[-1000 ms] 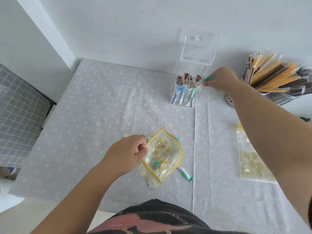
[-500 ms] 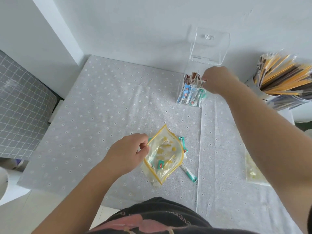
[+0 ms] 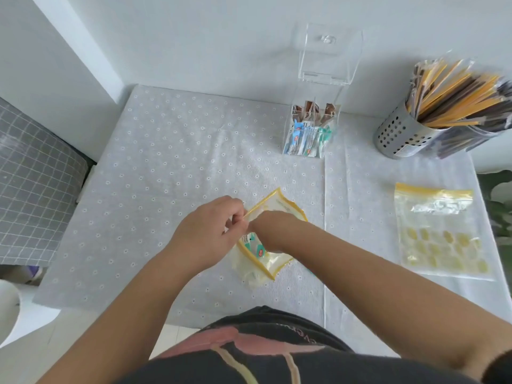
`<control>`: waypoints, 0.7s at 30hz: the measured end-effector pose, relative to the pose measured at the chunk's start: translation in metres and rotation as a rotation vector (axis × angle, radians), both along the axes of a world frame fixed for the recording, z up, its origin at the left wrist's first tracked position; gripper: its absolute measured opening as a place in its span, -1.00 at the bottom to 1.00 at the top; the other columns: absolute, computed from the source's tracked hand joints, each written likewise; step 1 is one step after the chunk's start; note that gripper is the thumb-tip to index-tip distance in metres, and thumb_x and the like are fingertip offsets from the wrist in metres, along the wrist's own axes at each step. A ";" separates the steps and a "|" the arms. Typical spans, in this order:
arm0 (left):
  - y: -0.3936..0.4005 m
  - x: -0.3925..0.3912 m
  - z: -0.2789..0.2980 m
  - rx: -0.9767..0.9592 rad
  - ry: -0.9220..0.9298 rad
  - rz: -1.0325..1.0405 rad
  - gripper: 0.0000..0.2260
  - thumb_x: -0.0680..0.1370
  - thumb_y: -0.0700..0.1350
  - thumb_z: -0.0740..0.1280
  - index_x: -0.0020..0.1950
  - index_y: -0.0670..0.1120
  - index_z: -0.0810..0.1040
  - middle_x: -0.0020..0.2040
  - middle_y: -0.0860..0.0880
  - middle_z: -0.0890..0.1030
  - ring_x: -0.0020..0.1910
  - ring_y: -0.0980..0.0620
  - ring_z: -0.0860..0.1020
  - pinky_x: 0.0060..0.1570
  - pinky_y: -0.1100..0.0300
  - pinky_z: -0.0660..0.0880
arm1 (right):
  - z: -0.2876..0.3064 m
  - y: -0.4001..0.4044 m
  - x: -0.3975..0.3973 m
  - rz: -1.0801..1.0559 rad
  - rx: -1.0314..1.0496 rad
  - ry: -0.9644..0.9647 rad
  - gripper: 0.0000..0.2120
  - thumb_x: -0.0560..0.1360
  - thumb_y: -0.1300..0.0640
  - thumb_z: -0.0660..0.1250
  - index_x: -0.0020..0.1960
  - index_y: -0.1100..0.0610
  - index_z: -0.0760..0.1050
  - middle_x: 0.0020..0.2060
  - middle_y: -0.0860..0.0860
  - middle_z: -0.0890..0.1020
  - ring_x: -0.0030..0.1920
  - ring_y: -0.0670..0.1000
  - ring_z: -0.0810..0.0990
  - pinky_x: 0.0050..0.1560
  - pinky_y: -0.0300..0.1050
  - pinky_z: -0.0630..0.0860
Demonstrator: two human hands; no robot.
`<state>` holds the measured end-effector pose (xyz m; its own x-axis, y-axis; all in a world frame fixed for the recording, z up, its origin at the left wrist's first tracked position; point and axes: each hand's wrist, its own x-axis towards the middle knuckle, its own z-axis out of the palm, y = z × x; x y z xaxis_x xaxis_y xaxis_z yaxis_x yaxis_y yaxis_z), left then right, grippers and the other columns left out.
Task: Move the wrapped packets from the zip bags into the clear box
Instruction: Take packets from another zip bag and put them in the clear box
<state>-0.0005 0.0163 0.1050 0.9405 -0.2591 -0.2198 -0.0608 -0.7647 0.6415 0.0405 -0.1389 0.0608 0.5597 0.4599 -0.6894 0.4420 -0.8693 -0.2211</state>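
A yellow-rimmed zip bag lies on the table in front of me. My left hand pinches its open rim. Reaching into the bag's mouth, my right hand has its fingers hidden, so I cannot see whether they hold anything. Teal and white wrapped packets show inside the bag. At the back, the clear box stands with its lid up and holds several brown, blue and teal packets. A second zip bag lies flat at the right.
A perforated metal cup full of long yellow and brown wrapped sticks stands at the back right. The white flowered cloth covers the table. A grey checked cushion sits off the left edge. A wall is right behind the box.
My right hand came back from the clear box, where it had carried a teal packet, and now reaches into the zip bag. My left hand kept its hold on the bag's rim.
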 end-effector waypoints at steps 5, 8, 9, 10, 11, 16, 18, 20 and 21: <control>0.007 -0.011 0.001 0.049 0.010 -0.011 -0.79 0.56 -0.01 0.28 -0.25 0.04 0.35 -0.06 0.11 0.61 -0.13 0.12 0.56 -0.19 0.04 0.58 | -0.034 -0.004 -0.016 0.186 -0.010 -0.039 -0.41 0.60 0.28 0.09 0.48 -0.27 0.18 0.08 0.10 0.47 -0.16 0.05 0.45 -0.35 -0.18 0.27; 0.013 -0.020 -0.004 0.073 0.052 0.010 -0.79 0.57 0.00 0.28 -0.24 0.03 0.35 -0.06 0.13 0.62 -0.14 0.14 0.56 -0.17 0.04 0.59 | -0.042 -0.003 -0.021 0.162 0.052 -0.005 -0.45 0.60 0.30 0.12 0.48 -0.17 0.23 -0.02 0.07 0.45 -0.23 -0.01 0.42 -0.39 -0.24 0.24; 0.015 -0.023 -0.005 0.073 0.061 0.021 -0.79 0.57 0.00 0.28 -0.24 0.03 0.35 -0.06 0.14 0.62 -0.14 0.14 0.56 -0.17 0.03 0.59 | -0.047 -0.004 -0.021 0.150 0.091 0.023 -0.49 0.59 0.30 0.15 0.45 -0.12 0.32 0.00 0.06 0.50 -0.19 0.00 0.48 -0.33 -0.25 0.33; 0.017 -0.024 -0.006 0.075 0.069 0.031 -0.79 0.57 0.00 0.28 -0.24 0.03 0.36 -0.07 0.14 0.62 -0.14 0.14 0.56 -0.17 0.02 0.59 | -0.052 -0.005 -0.022 0.093 0.146 0.073 -0.57 0.56 0.27 0.19 0.36 -0.07 0.43 0.03 0.06 0.55 -0.13 0.02 0.53 -0.21 -0.20 0.44; 0.019 -0.026 -0.006 0.076 0.079 0.036 -0.79 0.57 0.01 0.28 -0.24 0.04 0.35 -0.07 0.14 0.62 -0.14 0.13 0.56 -0.16 0.01 0.59 | -0.056 -0.006 -0.025 0.006 0.215 0.106 -0.70 0.51 0.20 0.24 0.20 -0.01 0.55 0.00 0.08 0.60 -0.14 0.02 0.54 -0.10 -0.09 0.52; 0.018 -0.028 -0.007 0.096 0.093 0.024 -0.79 0.57 0.02 0.27 -0.24 0.05 0.35 -0.05 0.15 0.61 -0.13 0.11 0.57 -0.18 0.03 0.58 | -0.054 -0.012 -0.026 -0.105 0.338 -0.176 -0.85 0.31 0.17 0.32 -0.33 -0.01 0.38 -0.40 -0.06 0.43 -0.47 -0.08 0.32 -0.50 -0.21 0.29; 0.017 -0.027 -0.008 0.090 0.087 0.022 -0.78 0.57 0.02 0.27 -0.24 0.06 0.34 -0.06 0.15 0.61 -0.13 0.13 0.56 -0.19 0.05 0.57 | -0.051 -0.011 -0.026 -0.027 0.313 -0.212 -0.88 0.35 0.18 0.30 -0.29 0.01 0.39 -0.37 -0.08 0.43 -0.47 -0.11 0.32 -0.50 -0.23 0.29; 0.017 -0.026 -0.009 0.083 0.084 0.020 -0.79 0.57 0.03 0.27 -0.24 0.06 0.34 -0.07 0.14 0.61 -0.14 0.13 0.56 -0.19 0.05 0.57 | -0.053 -0.010 -0.024 0.001 0.283 -0.116 -0.90 0.44 0.23 0.25 -0.22 0.08 0.47 -0.33 -0.03 0.45 -0.40 -0.08 0.38 -0.41 -0.15 0.36; 0.017 -0.025 -0.009 0.080 0.082 0.021 -0.79 0.57 0.03 0.27 -0.24 0.05 0.34 -0.08 0.13 0.61 -0.14 0.13 0.56 -0.20 0.05 0.57 | -0.051 -0.009 -0.023 0.079 0.207 -0.085 -0.88 0.50 0.27 0.23 -0.14 0.12 0.52 -0.29 -0.02 0.48 -0.34 -0.04 0.44 -0.35 -0.12 0.42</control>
